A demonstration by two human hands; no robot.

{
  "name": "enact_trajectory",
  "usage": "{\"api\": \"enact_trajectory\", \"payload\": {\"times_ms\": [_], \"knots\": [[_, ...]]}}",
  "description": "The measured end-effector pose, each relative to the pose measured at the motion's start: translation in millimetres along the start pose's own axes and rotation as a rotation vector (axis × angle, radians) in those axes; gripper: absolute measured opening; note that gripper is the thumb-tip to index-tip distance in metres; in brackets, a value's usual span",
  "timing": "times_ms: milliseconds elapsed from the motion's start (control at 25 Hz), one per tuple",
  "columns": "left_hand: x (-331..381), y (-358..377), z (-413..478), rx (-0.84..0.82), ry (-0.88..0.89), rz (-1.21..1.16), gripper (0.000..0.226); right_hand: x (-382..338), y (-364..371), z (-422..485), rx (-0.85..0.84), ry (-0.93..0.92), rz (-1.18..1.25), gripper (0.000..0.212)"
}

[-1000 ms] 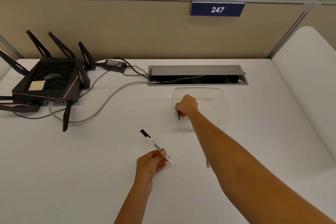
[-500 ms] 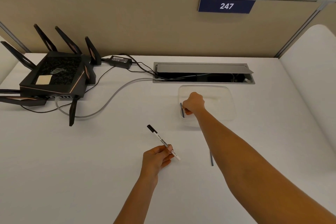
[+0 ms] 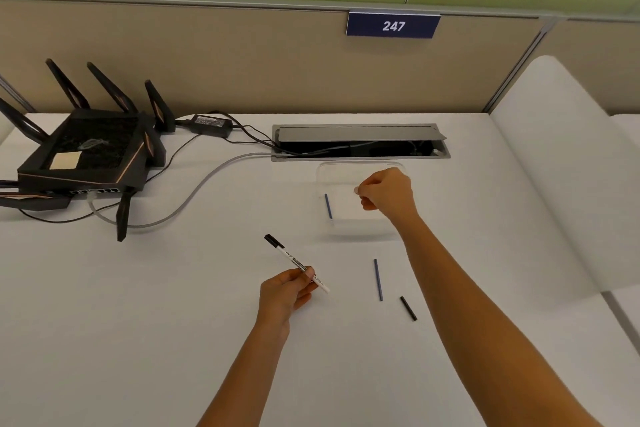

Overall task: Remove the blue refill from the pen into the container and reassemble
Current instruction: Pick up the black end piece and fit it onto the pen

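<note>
Your white table (image 3: 104, 340) carries a black router (image 3: 86, 156) with upright antennas at its far left corner, and a metal cable hatch (image 3: 360, 142) is set into its far edge. Just in front of that hatch sits the clear, shallow container (image 3: 360, 170), rounded at the corners and hard to make out against the white top. Your right hand (image 3: 388, 192) hovers over the container's right half, fingers curled loosely inward and holding nothing you can see. Your left hand (image 3: 287, 291) is nearer the front edge, pinching the pen (image 3: 294, 262), a slim white barrel with black print and a black cap pointing far-left. One blue refill (image 3: 328, 205), a thin straight stick, lies inside the container along its left wall. A second blue refill (image 3: 378, 279) lies on the table in front of the container, with a short black piece (image 3: 408, 308) just to its right.
</note>
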State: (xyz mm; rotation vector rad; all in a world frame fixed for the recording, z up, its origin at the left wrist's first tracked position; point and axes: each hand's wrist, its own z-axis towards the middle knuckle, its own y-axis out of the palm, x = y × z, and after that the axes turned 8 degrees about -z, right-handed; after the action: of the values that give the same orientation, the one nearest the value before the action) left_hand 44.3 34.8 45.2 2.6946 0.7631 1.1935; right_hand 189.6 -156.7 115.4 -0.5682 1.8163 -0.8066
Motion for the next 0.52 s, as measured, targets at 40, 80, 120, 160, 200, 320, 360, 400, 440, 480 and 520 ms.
{"api": "enact_trajectory", "payload": {"times_ms": [40,80,120,160,200,320,360,400,440,480,520], "knots": [[0.4,0.8,-2.4,-0.003,0.005,-0.004,0.015,9.5,-1.1,-7.1,-0.020,0.022,-0.029,0.014],[0.8,1.6,-4.9,-0.008,0.014,-0.007,0.016,21.3,1.0,-13.2,-0.048,0.051,-0.081,0.014],[0.9,2.4,-6.9,-0.012,0.022,-0.011,0.016,34.4,5.4,-19.4,-0.081,0.080,-0.141,0.014],[0.7,3.1,-9.0,-0.015,0.030,-0.013,0.016,48.5,11.2,-27.0,-0.107,0.104,-0.197,0.014],[0.9,4.1,-10.9,-0.017,0.035,-0.016,0.017,61.5,17.8,-34.7,-0.124,0.123,-0.244,0.016],[-1.4,5.9,-18.8,-0.031,0.042,-0.029,0.016,92.3,37.8,-59.3,-0.146,0.142,-0.378,0.022],[-2.1,5.6,-21.8,-0.031,0.041,-0.037,0.014,98.3,43.1,-67.1,-0.141,0.137,-0.428,0.024],[-2.6,4.8,-24.5,-0.029,0.039,-0.047,0.011,102.3,47.9,-73.1,-0.132,0.135,-0.461,0.029],[-3.1,3.8,-26.9,-0.026,0.036,-0.057,0.010,105.5,51.9,-77.6,-0.118,0.129,-0.477,0.032],[-3.7,2.7,-28.7,-0.023,0.034,-0.067,0.009,107.6,55.2,-81.2,-0.102,0.125,-0.480,0.033],[-4.4,1.5,-30.1,-0.019,0.033,-0.077,0.009,109.3,57.7,-84.1,-0.092,0.123,-0.480,0.033]]}}
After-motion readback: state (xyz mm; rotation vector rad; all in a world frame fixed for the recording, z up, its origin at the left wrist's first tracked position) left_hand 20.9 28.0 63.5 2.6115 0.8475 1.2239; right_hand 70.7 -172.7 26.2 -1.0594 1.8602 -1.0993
